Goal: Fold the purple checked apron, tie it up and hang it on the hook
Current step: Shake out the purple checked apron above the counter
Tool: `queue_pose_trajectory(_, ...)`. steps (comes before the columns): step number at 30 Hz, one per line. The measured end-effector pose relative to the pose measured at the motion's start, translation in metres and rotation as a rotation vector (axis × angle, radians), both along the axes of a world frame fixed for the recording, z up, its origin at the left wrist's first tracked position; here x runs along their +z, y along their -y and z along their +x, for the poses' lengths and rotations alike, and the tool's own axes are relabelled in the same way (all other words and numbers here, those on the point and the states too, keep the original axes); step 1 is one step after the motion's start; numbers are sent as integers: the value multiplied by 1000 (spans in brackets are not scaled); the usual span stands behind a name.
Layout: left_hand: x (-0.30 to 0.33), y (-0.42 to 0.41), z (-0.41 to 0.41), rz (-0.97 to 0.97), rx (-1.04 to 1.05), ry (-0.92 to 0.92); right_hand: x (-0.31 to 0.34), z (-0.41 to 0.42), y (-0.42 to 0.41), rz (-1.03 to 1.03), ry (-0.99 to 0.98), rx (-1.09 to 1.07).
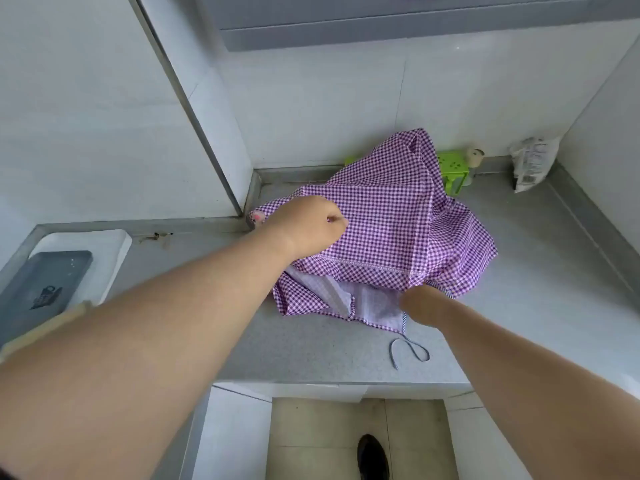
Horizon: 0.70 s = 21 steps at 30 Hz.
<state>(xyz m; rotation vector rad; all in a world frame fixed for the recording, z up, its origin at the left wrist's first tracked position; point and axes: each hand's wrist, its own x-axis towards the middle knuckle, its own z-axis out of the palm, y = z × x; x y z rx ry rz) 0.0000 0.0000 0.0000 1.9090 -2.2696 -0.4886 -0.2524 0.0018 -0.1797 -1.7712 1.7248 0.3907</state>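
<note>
Grey speckled stone countertop (311,355) has the purple-and-white checked cotton apron (388,230) lying rumpled at the back corner, so folding's barely begun. Left hand (308,226) pinches the cloth up top, right hand (420,304) grips the near edge (fingers hidden underneath). Next I'd flatten it, then gather that thin blue-grey tie string (410,351).

I face a grey counter (311,355) in a corner of white tiled walls (329,98). Beige floor tiles (311,438) lie below me, in soft daylight.
</note>
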Motion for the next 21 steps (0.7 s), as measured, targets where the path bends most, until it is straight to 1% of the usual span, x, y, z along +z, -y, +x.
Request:
queue_pose_trajectory(1,-5,2,1,24,-5,6,-4,1,-1,37,-36,40)
queue_pose_trajectory(2,-6,3,1,39,-1,30,-5,2,-4,31,-9,28)
queue_pose_trajectory(4,-10,-1,-1,83,14,61,-14,1,-11,46,41,-34)
queue_pose_trajectory(8,-14,-2,-2,105,-10,113,-26,1,-18,-15,108,-81)
queue_pose_trajectory(10,-16,-6,-1,128,-16,114,-23,4,-23,-14,177,-167)
queue_pose_trajectory(12,-17,-10,-1,145,-52,105,-13,11,-27,-33,309,-296)
queue_pose_trajectory(14,-16,-15,-3,206,-115,126,3,19,-29,-56,489,-391)
queue_pose_trajectory(16,-15,-20,-8,316,-193,168,31,29,-31,-62,671,-427)
queue_pose_trajectory(18,-14,-30,-17,400,-258,257,61,36,-32,-48,849,-441)
queue_pose_trajectory(20,-11,-40,-27,398,-269,324,89,41,-34,-37,978,-439)
queue_pose_trajectory(21,-11,-43,-31,365,-246,314,100,44,-36,-39,1023,-431)
